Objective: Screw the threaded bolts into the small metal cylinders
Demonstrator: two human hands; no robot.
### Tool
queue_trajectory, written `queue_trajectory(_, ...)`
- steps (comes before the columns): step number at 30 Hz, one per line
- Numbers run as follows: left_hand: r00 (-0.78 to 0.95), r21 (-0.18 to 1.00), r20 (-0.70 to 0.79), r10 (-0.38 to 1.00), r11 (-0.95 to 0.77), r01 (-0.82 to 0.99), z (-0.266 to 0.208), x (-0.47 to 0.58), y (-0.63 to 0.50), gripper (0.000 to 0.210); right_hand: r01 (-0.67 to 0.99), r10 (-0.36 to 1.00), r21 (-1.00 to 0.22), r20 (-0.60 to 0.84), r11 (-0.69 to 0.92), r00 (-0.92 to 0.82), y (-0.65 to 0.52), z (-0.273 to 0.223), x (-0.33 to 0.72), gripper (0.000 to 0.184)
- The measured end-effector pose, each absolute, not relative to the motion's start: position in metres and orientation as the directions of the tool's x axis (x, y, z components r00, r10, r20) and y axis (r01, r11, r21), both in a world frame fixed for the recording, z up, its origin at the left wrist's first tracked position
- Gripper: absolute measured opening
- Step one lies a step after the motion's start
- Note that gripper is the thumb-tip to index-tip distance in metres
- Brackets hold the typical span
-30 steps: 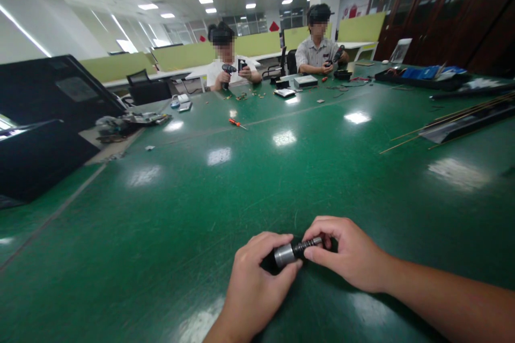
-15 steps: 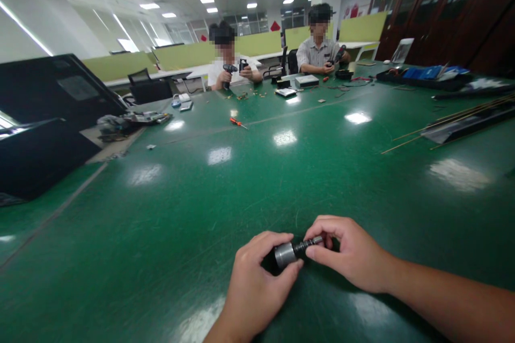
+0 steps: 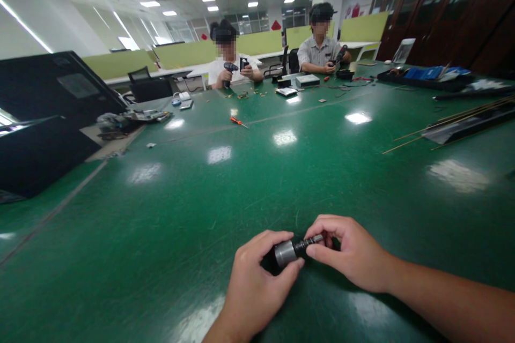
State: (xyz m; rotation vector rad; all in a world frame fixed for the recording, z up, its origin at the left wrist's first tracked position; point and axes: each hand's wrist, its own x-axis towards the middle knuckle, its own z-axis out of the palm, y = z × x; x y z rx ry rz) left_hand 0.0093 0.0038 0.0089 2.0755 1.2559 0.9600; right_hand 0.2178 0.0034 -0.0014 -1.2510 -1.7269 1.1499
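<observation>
Between my hands, low over the front of the green table, lies a cylindrical metal part with a stepped shaft (image 3: 286, 253); its wide grey barrel is on the left, and a thinner, dark, ringed shaft tilts up to the right. My left hand (image 3: 263, 273) grips the barrel between thumb and index finger. At the other end, my right hand (image 3: 346, 252) has its thumb and fingertips around the thin shaft. The barrel's left end is dark and partly hidden in my left palm. Some right-hand fingers are hidden behind the shaft.
An orange screwdriver (image 3: 238, 121) lies midway across the green table (image 3: 257, 187). Thin rods (image 3: 426, 131) extend at the right. Black panels (image 3: 44, 96) stand at the left. Two people sit across the table, holding power drills. A tray of tools (image 3: 426, 77) sits far right.
</observation>
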Motion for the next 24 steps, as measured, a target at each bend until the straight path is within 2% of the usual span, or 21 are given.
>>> queue_trajectory(12,0.295,0.723,0.302,0.907,-0.419,0.55,0.0099,0.0079,0.0027,0.022,0.338,0.953,-0.927,0.061,0.165,-0.298,0.0025,-0.0001,0.2174,0.008)
queue_trajectory(24,0.304,0.757,0.314,0.899,-0.431,0.492,0.0113,0.0066,0.0033,0.025,0.298,0.954,-0.942,0.065,0.156,-0.293,0.003,-0.0044,0.2183,0.011)
